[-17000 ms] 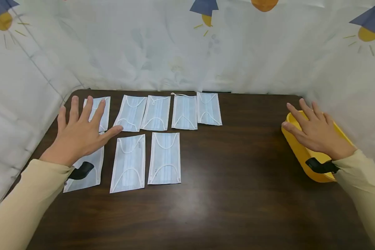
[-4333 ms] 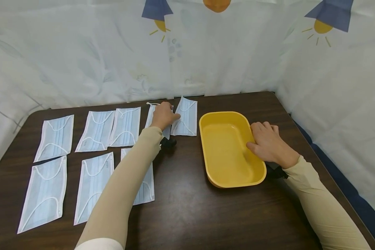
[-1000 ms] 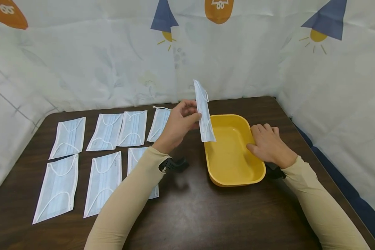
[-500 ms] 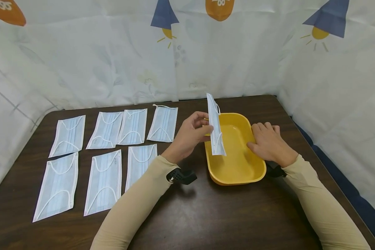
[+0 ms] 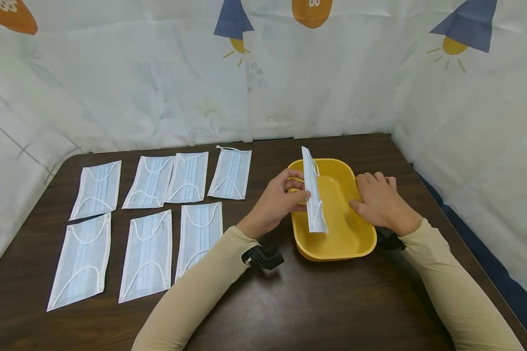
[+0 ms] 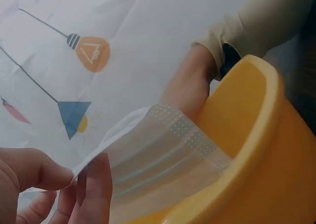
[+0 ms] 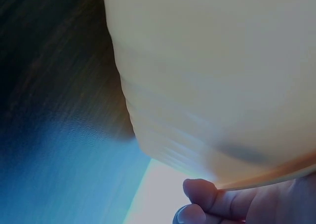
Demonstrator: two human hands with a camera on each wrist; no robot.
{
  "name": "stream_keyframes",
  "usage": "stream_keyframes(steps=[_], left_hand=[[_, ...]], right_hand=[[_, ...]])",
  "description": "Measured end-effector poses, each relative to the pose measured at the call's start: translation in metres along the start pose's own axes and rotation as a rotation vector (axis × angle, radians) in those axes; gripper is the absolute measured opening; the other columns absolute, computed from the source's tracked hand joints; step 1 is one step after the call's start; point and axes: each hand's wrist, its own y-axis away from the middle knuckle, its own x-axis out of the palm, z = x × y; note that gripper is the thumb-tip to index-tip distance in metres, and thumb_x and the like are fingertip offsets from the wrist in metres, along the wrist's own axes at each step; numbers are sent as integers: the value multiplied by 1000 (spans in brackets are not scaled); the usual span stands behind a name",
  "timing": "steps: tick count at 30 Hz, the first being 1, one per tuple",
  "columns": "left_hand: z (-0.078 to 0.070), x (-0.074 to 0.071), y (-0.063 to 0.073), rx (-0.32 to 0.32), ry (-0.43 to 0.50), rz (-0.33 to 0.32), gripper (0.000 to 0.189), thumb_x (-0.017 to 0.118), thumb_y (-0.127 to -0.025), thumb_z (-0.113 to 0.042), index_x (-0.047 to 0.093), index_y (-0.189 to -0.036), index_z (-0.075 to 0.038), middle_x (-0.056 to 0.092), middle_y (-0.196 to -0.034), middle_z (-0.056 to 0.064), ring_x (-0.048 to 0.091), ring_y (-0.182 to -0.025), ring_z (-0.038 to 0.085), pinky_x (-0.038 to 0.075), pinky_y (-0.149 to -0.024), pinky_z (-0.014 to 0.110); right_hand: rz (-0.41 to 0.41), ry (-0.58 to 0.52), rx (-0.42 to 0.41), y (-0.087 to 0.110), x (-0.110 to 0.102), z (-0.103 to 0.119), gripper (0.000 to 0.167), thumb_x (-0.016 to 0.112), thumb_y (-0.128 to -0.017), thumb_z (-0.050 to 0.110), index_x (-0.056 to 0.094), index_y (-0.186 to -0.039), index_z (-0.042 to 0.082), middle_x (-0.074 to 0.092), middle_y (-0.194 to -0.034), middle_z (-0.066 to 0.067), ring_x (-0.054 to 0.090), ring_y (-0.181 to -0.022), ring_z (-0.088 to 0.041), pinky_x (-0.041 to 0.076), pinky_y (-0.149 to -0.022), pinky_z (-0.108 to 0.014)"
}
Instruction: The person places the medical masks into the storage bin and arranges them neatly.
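In the head view, my left hand [image 5: 277, 204] pinches a light blue face mask [image 5: 314, 195] by its long edge, between thumb and fingers. The mask stands on edge above the left part of a yellow plastic basin [image 5: 334, 257]. From the left wrist, the pleated mask [image 6: 153, 157] is seen crossing the inside of the basin's near rim [image 6: 266, 91]; whether it touches cannot be told. My right hand [image 5: 383, 202] grips the basin's right rim, fingers over the edge. In the right wrist view its fingers [image 7: 232, 202] curl at the rim below the basin wall [image 7: 212, 61].
Several more masks lie flat on the dark wooden table [image 5: 290, 312] to the left, among them a back-row mask [image 5: 231, 173] and a front mask [image 5: 146, 256]. My left forearm partly covers another mask [image 5: 199, 224]. A white printed curtain [image 5: 158, 73] encloses the back and sides.
My left hand has picked up the rightmost back-row mask, then moved it right and down over the basin. Earlier the basin moved from the far right to mid-table; the right hand now stays on it.
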Motion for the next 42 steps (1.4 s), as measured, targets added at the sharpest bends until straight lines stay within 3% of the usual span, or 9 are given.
stream_keyframes(steps=[8,16,24,30,37,42], left_hand=[[4,1,4,-23,-48,39,41,65,-95,-2,51,-132,-9,63,-115,12,69,-94,19,66,-85,40],[7,2,4,-65,-83,60,47,66,-97,-2,55,-142,-7,64,-125,16,68,-96,16,65,-86,38],[9,4,6,-78,-59,78,43,68,-96,1,58,-138,-3,62,-122,15,68,-94,16,65,-87,37],[10,8,5,-75,-25,93,42,67,-96,4,59,-136,2,61,-118,14,69,-91,15,65,-86,37],[6,12,2,-85,-24,105,45,69,-96,1,58,-140,-3,64,-132,19,72,-98,18,65,-87,37],[0,15,-3,-92,-17,102,47,70,-96,-2,59,-141,-9,68,-131,18,74,-103,22,64,-88,37]], right_hand=[[4,-3,0,1,-1,1,38,52,-98,29,51,-120,-2,57,-103,-15,40,-92,-34,25,-80,-48],[-22,0,-11,1,0,0,25,52,-96,27,50,-103,3,51,-89,-12,40,-88,-34,25,-78,-48],[-11,-10,-5,1,0,0,35,52,-97,27,52,-116,-2,56,-98,-14,40,-91,-35,26,-80,-49],[-10,-12,-1,1,-1,-1,37,52,-97,28,52,-117,-2,56,-97,-14,41,-91,-35,27,-80,-49],[-16,-19,3,0,0,-3,41,54,-97,28,53,-122,-3,61,-108,-19,44,-95,-37,29,-82,-52],[-17,-21,3,-2,1,0,45,55,-96,30,53,-125,-4,62,-112,-19,46,-97,-37,31,-82,-52]])
